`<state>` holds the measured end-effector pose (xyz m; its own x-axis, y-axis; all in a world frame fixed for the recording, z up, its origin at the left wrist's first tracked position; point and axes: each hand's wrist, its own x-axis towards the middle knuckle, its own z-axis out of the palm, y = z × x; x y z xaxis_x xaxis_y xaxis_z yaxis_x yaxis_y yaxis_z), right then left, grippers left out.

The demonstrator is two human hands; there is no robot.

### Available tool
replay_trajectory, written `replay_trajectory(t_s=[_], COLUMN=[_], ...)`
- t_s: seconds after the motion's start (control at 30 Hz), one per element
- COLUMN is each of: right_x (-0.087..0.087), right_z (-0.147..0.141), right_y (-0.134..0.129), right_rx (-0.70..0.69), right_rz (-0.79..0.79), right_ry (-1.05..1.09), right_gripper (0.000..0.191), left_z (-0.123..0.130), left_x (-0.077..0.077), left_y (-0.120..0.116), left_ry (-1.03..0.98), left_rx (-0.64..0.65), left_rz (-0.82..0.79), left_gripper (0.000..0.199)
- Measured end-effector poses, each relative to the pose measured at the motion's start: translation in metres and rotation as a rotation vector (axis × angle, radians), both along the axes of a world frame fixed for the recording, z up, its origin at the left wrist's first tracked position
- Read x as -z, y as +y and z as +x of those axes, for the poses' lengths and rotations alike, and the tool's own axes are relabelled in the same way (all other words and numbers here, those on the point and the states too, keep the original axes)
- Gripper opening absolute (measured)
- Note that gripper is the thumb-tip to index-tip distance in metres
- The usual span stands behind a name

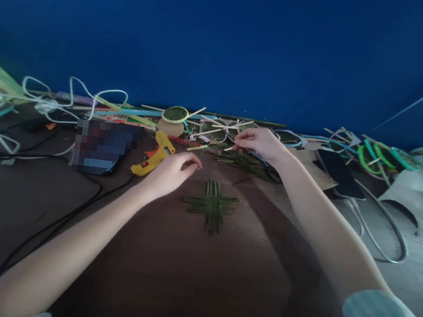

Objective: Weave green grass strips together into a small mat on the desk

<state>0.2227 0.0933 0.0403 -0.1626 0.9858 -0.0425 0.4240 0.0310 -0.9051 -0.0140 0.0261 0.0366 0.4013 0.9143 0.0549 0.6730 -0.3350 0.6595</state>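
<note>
A cross-shaped weave of green strips (213,205) lies flat on the brown table (181,278). My left hand (174,172) hovers just up and left of it, fingers curled together; whether anything is between them is too small to tell. Beside that hand, on its left, is a yellow glue gun (155,155). My right hand (260,141) is farther back, thumb and fingertips pinched over the pile of pale sticks and small pieces; what they grip, if anything, I cannot make out. Loose green strips (247,165) lie beneath my right wrist.
At the left are a phone with a lit screen (107,148), black cables and white cords (73,121). A dark phone (339,173) with a cable lies at the right, near green rings (369,160). A blue wall (226,42) stands behind.
</note>
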Motion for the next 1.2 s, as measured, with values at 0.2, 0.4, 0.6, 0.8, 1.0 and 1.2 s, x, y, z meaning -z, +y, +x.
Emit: replay_trajectory(t_s=[0.2, 0.4, 0.6, 0.8, 1.0, 1.2], right_x=[-0.004, 0.013, 0.025, 0.032, 0.034, 0.036], right_z=[0.007, 0.023, 0.024, 0.019, 0.022, 0.034], right_y=[-0.018, -0.014, -0.011, -0.007, -0.004, 0.0], right_rx=[-0.097, 0.075, 0.08, 0.017, -0.017, -0.007], right_rz=[0.034, 0.2, 0.301, 0.239, 0.229, 0.23], right_ry=[-0.084, -0.346, -0.542, -0.599, -0.594, -0.388], right_gripper=[0.008, 0.01, 0.009, 0.004, 0.002, 0.008], left_z=[-0.002, -0.001, 0.0, 0.0, 0.001, 0.001], left_x=[0.003, 0.004, 0.002, 0.003, 0.003, 0.004], left_y=[0.003, 0.002, 0.001, 0.0, 0.0, 0.001], left_ry=[-0.061, 0.004, 0.03, 0.035, 0.044, 0.043], left_rx=[0.008, -0.017, -0.003, 0.002, 0.004, 0.008], left_rz=[-0.078, -0.048, -0.013, -0.012, -0.013, -0.009], left_gripper=[0.023, 0.021, 0.019, 0.019, 0.018, 0.018])
